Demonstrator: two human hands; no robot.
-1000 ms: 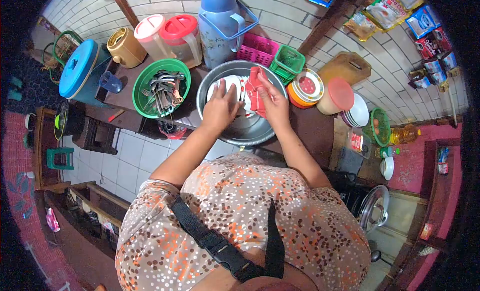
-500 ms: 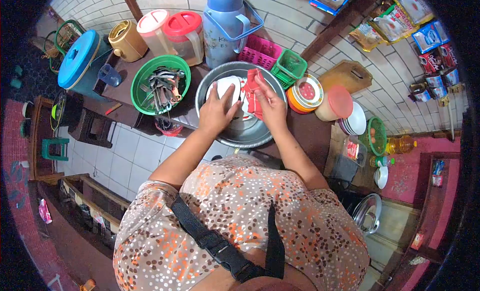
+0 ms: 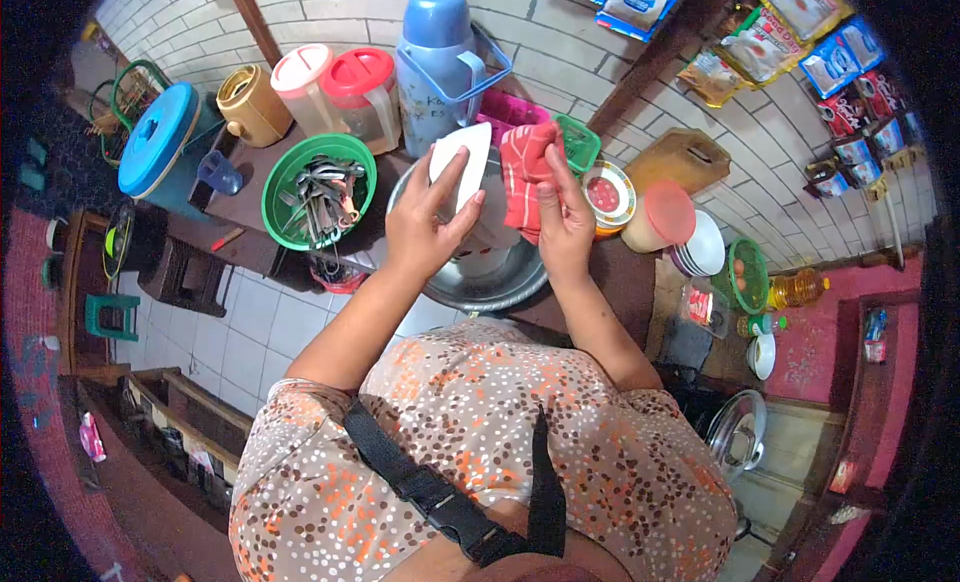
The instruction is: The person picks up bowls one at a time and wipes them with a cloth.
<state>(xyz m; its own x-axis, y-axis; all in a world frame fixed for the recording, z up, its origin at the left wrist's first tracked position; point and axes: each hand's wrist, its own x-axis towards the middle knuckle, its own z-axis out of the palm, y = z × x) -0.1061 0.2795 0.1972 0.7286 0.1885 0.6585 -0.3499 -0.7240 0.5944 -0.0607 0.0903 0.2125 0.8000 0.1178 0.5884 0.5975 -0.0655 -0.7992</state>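
Observation:
In my left hand (image 3: 425, 227) I grip a white dish (image 3: 474, 154), raised and tilted nearly edge-on above the large metal basin (image 3: 500, 294). Its face is turned from view, so I cannot tell plate from bowl. My right hand (image 3: 568, 240) pinches a folded red checked cloth (image 3: 523, 172), held up just right of the dish and apart from it. Inside the basin, partly hidden by my hands, something white with red marks shows.
Left of the basin stands a green bowl of cutlery (image 3: 320, 192). Behind are lidded pitchers (image 3: 360, 102), a blue thermos jug (image 3: 435, 72) and plastic baskets (image 3: 578, 142). To the right are stacked plates (image 3: 608, 192), a pink-lidded container (image 3: 668, 214) and white bowls (image 3: 702, 244).
Both hands have risen out of the basin. My left hand has lifted the white dish and tilted it up; the red cloth has come up in my right hand.

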